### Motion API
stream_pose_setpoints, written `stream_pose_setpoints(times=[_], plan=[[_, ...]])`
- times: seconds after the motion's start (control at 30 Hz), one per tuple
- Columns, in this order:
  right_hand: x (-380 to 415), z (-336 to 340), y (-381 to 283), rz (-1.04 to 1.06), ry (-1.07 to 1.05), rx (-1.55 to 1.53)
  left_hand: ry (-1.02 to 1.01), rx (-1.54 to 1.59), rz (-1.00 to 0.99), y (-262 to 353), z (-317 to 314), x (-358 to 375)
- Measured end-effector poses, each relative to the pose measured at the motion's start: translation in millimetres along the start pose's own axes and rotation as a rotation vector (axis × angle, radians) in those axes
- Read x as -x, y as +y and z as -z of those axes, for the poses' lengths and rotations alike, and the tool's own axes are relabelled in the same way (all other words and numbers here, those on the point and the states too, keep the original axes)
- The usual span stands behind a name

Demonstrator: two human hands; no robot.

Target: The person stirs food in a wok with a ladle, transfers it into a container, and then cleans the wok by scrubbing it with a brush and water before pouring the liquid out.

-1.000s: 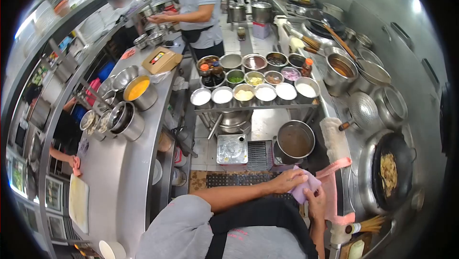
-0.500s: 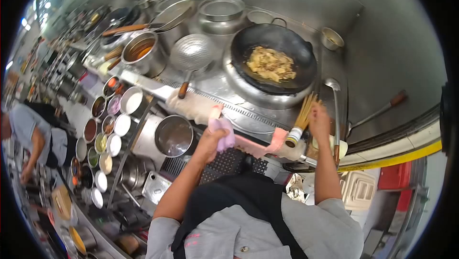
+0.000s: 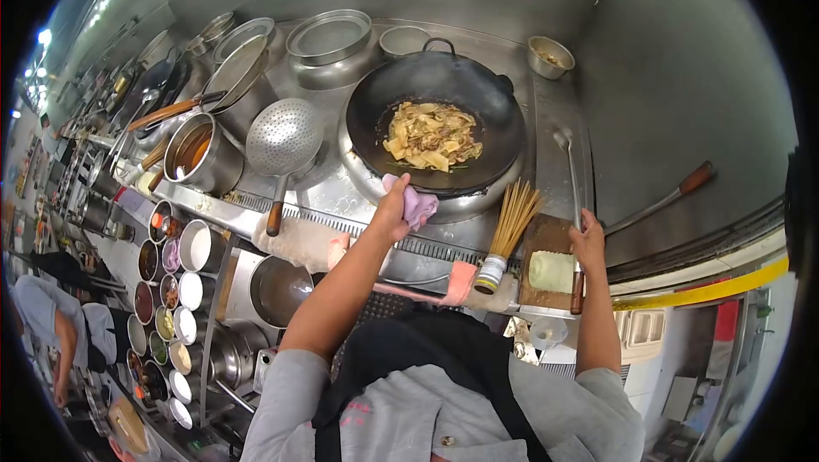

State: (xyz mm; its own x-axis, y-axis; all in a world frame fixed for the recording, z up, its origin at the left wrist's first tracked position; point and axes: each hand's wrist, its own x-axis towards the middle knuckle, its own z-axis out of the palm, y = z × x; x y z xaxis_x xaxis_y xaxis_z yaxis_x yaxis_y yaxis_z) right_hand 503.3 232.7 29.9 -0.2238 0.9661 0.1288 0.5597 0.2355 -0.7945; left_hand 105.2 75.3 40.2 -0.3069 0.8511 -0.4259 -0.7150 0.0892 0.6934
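Note:
My left hand is closed on a folded lilac cloth at the near-left rim of a black wok. Cooked, sliced yellow-brown food lies in the wok. At the right, my right hand is closed around the handle of a long ladle, whose bowl points away from me. Between the hands, a bundle of thin wooden sticks stands in a labelled can. A pale green block lies on a brown board beside the ladle handle.
A perforated strainer and a pot of reddish liquid are left of the wok. Another long-handled tool leans at the right wall. Several ingredient bowls stand at the left. A co-worker is at the far left.
My left hand has moved forward with the cloth to the wok's rim. My right hand has left the stick bundle and taken hold of the ladle handle. The view has shifted.

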Motion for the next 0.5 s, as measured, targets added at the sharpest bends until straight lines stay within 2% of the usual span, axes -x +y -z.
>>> stream_pose_setpoints(times=[0.03, 0.13, 0.17, 0.3, 0.4, 0.5], plan=[[5.9, -0.4, -22.6, -0.08, -0.051, -0.226, -0.012, 0.028, 0.028, -1.2, -4.3, -10.2], [20.1, -7.4, -72.6, -0.075, -0.156, -0.665, -0.013, 0.069, 0.06, -8.3, -1.8, -27.6], [22.3, -5.8, -84.3, -0.099, -0.236, -0.724, -0.004, 0.076, 0.05, -6.9, -6.3, -20.7], [34.6, -8.2, -115.7, -0.055, -0.438, -0.761, -0.052, 0.119, 0.142, -2.8, 0.8, -37.4], [54.7, -13.7, -154.5, -0.087, -0.619, -0.54, -0.05, 0.141, 0.189, -3.3, 7.3, -47.9], [83.1, 6.3, -191.5, 0.038, -0.746, -0.27, -0.055, 0.241, 0.141, -0.5, -12.1, -8.0]])
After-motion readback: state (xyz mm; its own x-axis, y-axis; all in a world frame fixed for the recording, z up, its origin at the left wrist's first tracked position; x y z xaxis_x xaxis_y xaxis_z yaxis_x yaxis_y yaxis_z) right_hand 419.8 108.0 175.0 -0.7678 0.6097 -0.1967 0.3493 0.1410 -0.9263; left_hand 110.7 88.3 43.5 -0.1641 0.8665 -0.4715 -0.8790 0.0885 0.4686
